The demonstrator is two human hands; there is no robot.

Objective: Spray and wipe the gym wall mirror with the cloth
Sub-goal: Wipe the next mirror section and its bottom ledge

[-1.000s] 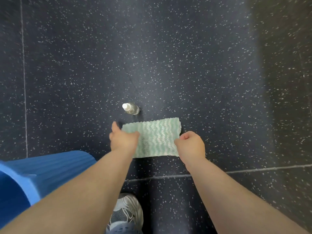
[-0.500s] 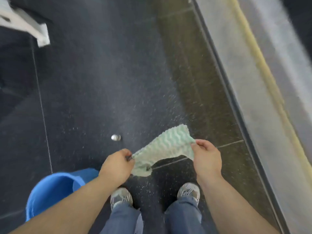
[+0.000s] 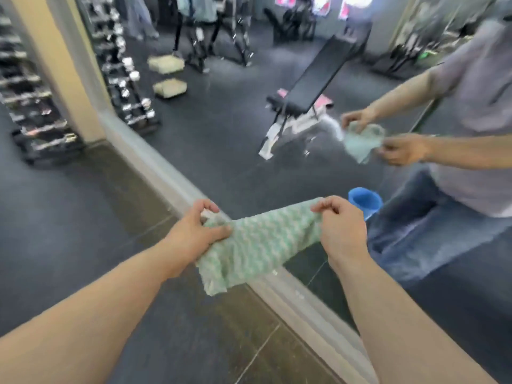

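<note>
A green-and-white wavy-patterned cloth hangs stretched between both hands in front of the wall mirror. My left hand grips its left end with curled fingers. At the right end my right hand pinches the upper corner. The cloth's lower part droops over the mirror's pale bottom frame. The mirror reflects the person, both hands and the cloth. No spray bottle is in view.
A dumbbell rack stands at the far left beside a cream pillar. The mirror reflects a black weight bench, another dumbbell rack and a blue bucket. Dark speckled floor lies below.
The view has swung up from the floor to the mirror. Both hands lifted the cloth off the floor and now hold it spread in the air. The spray bottle and real bucket left the view.
</note>
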